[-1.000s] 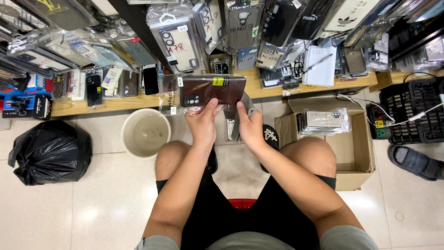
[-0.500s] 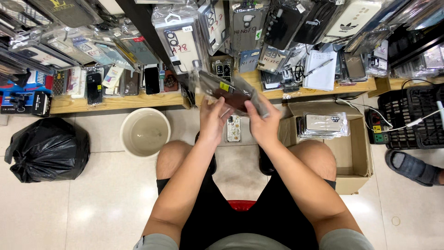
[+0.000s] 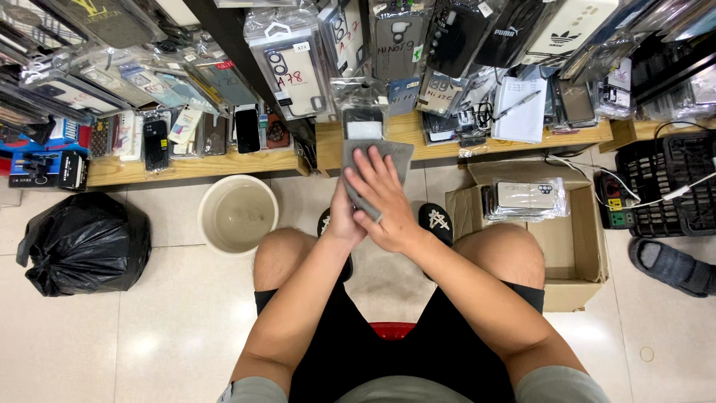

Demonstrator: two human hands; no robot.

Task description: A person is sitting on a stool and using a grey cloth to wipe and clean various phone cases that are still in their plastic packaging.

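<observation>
I sit with both hands raised in front of my knees. My left hand (image 3: 339, 220) is mostly hidden under the right and grips a packaged phone case (image 3: 363, 124) from below. Only the case's top edge shows. A grey cloth (image 3: 397, 154) is draped over the front of the case. My right hand (image 3: 384, 195) lies on the cloth with its fingers spread, pressing it against the case.
A wooden shelf (image 3: 186, 167) holds many bagged phone cases. On the tiled floor stand a beige bucket (image 3: 237, 216), a black rubbish bag (image 3: 82, 242) and a cardboard box (image 3: 578, 254) holding bagged cases (image 3: 526, 198). A black crate (image 3: 671, 186) and another person's sandalled foot (image 3: 671, 266) are at the right.
Both hands held a dark packaged case flat, then tilted it. Now it stands upright, and my right hand has come over its front with the grey cloth.
</observation>
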